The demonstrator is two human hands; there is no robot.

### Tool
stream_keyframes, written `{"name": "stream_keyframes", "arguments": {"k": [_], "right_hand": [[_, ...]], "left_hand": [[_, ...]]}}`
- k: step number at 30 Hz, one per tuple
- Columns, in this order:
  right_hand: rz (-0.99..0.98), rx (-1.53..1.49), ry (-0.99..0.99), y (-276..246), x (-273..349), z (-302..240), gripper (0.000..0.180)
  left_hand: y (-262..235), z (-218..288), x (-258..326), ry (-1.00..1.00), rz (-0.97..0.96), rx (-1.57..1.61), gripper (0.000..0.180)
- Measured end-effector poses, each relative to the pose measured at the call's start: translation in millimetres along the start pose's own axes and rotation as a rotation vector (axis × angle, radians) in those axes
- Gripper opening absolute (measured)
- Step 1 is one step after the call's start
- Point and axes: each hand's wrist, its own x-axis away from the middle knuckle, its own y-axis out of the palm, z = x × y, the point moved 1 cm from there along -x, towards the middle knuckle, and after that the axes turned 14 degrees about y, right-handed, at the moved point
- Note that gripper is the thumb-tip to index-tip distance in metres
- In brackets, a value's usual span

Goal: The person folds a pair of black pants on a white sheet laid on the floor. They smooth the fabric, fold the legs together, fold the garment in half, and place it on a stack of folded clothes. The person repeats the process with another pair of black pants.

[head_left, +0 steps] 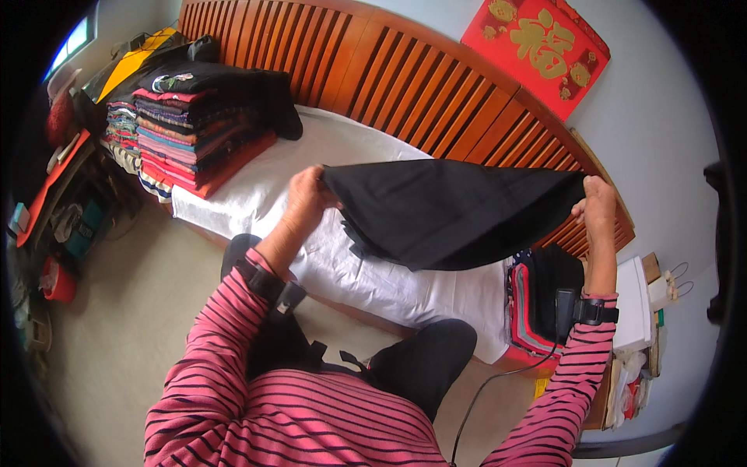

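A black cloth garment [451, 206] is stretched between my two hands above the bench; its exact kind does not show. My left hand [310, 193] grips its left corner, fingers closed on the fabric. At the other end my right hand [596, 204] pinches the right corner. The lower edge of the cloth sags in a curve, with a small ragged bit hanging near the left. Beneath it lies a white sheet [405, 292] covering the seat. To the right, under my right forearm, sits a stack of folded dark, red and grey clothes [537, 300].
A tall pile of folded clothes [194, 140] stands at the bench's left end. The slatted wooden backrest [373, 70] runs behind. A cluttered shelf [58, 187] and a red bin [58, 280] are at left. A black cable [486, 381] hangs from my right wrist band.
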Motion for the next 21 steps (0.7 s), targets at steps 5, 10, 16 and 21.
{"name": "stream_keyframes", "arguments": {"k": [5, 10, 16, 21], "right_hand": [[-0.259, -0.134, 0.201, 47, 18, 75, 0.032], [-0.405, -0.026, 0.360, 130, 40, 148, 0.032], [-0.372, -0.079, 0.572, 195, 69, 216, 0.030], [-0.330, -0.169, 0.628, 204, 75, 236, 0.030]], "left_hand": [[-52, -14, -8, 0.065, -0.010, -0.124, 0.028], [-111, -60, -16, -0.286, 0.227, 0.052, 0.020], [-118, -75, 19, -0.148, 0.034, -0.191, 0.050], [-63, -42, 52, 0.139, -0.549, -0.874, 0.047]]}}
